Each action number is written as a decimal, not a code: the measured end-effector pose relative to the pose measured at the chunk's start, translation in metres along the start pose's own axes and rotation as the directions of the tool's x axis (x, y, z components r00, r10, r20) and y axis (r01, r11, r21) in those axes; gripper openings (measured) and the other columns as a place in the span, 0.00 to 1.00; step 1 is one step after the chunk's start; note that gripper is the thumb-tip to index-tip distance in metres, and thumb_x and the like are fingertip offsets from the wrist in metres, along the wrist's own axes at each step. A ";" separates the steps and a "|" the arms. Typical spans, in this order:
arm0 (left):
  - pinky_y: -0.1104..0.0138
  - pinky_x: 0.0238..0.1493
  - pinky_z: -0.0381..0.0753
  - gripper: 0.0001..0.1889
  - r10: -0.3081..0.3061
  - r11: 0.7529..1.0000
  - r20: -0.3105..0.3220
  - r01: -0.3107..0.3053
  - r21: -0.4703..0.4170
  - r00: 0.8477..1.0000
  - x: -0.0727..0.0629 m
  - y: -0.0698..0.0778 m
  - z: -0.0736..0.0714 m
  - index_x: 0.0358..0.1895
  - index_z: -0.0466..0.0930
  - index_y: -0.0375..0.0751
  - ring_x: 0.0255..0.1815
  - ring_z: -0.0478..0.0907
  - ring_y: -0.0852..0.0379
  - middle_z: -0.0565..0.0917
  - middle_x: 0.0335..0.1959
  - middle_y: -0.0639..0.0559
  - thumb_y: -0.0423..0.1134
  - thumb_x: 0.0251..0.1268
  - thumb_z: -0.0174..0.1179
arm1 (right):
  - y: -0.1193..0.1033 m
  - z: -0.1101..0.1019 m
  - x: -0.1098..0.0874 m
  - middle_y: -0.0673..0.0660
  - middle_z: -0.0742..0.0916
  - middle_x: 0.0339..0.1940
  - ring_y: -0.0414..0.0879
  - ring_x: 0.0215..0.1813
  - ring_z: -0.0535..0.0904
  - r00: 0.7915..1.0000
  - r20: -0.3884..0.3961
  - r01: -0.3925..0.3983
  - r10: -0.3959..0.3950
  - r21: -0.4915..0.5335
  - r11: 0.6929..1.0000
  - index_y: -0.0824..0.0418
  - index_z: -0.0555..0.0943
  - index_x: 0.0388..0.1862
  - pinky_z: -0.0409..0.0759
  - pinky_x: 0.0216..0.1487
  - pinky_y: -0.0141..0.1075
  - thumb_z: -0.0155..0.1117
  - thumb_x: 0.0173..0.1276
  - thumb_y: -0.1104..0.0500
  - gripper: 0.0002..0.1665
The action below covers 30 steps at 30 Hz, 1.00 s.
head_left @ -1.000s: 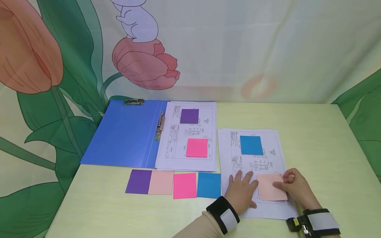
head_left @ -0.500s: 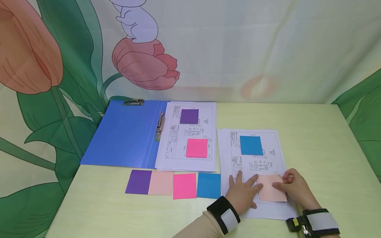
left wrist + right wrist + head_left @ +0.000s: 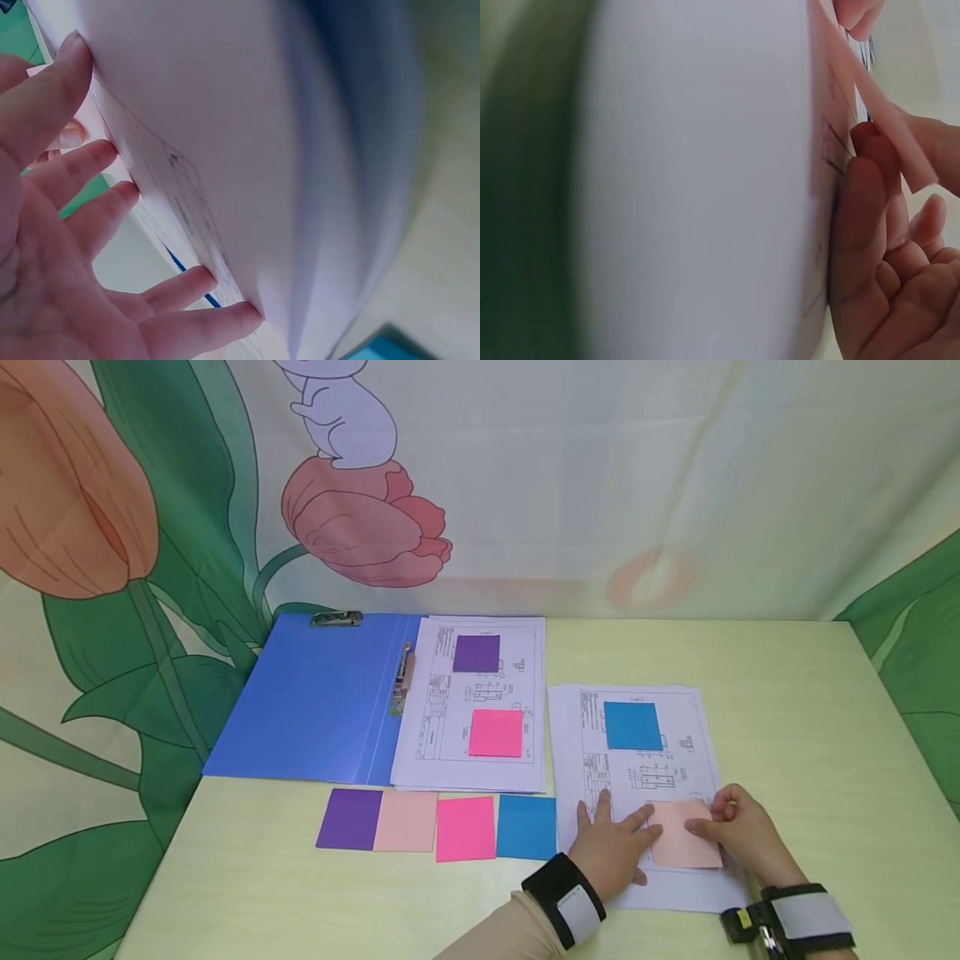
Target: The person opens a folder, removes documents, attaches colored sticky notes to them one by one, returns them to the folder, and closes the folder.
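A peach sticky note [image 3: 675, 845] lies on the lower part of a stack of printed drawing sheets [image 3: 675, 889] at the right. My right hand [image 3: 753, 839] pinches its right edge between thumb and fingers. In the right wrist view that edge of the sticky note [image 3: 900, 146] is lifted off the paper, with fingertips beneath it. My left hand [image 3: 606, 856] rests on the sheets with fingers spread, two fingertips right at the note's left edge. The left wrist view shows the left hand's [image 3: 67, 255] fingertips against the paper. A blue sticky note [image 3: 633, 725] sits higher on the same sheet.
Left of the stack, an open blue folder [image 3: 307, 710] holds printed sheets [image 3: 435, 768] bearing a purple note [image 3: 477, 653] and a pink note [image 3: 496, 732]. Below it, purple [image 3: 349, 818], peach, pink [image 3: 465, 829] and blue notes line the table [image 3: 360, 910]. A patterned curtain [image 3: 570, 485] hangs behind.
The left hand's fingers have shifted right, bringing two fingertips to the peach sticky note's left edge. The note has moved slightly toward me; the right hand keeps its pinch.
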<state>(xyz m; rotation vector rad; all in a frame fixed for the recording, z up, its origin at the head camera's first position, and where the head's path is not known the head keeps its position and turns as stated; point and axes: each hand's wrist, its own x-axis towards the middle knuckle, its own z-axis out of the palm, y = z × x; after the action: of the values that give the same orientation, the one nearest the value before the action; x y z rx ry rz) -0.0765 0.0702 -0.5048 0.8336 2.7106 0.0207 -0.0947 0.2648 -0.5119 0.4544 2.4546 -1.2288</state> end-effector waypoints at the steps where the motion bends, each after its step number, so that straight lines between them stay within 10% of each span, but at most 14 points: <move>1: 0.43 0.59 0.61 0.35 0.001 1.000 0.002 -0.001 0.003 1.000 0.000 0.000 0.000 0.65 0.64 0.71 0.68 0.55 0.39 0.58 0.69 0.69 0.60 0.48 0.61 | 0.000 0.000 0.000 0.56 0.67 0.26 0.47 0.30 0.66 1.000 -0.001 0.005 -0.005 -0.001 1.000 0.64 0.61 0.37 0.62 0.23 0.34 0.72 0.53 0.59 0.27; 19: 0.42 0.57 0.63 0.34 -0.009 0.999 0.032 0.008 0.033 0.999 0.003 0.002 -0.006 0.64 0.65 0.72 0.67 0.56 0.38 0.59 0.69 0.67 0.60 0.49 0.62 | -0.007 0.000 0.003 0.57 0.68 0.25 0.48 0.27 0.67 0.997 0.044 0.067 -0.060 -0.160 0.985 0.64 0.61 0.37 0.63 0.23 0.36 0.70 0.55 0.58 0.26; 30: 0.42 0.55 0.65 0.33 -0.022 0.998 0.038 0.019 0.057 0.999 0.005 0.003 -0.010 0.62 0.67 0.73 0.66 0.59 0.39 0.60 0.69 0.65 0.60 0.47 0.64 | -0.021 -0.005 0.013 0.76 0.76 0.37 0.57 0.31 0.73 0.998 0.068 0.016 0.011 -0.384 0.923 0.78 0.57 0.52 0.70 0.27 0.41 0.65 0.46 0.27 0.61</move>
<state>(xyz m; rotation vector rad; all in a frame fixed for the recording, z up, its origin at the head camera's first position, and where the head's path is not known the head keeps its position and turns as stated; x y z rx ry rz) -0.0810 0.0764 -0.4964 0.8135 2.6947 -0.0760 -0.1164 0.2587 -0.5007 0.2919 2.5500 -0.7165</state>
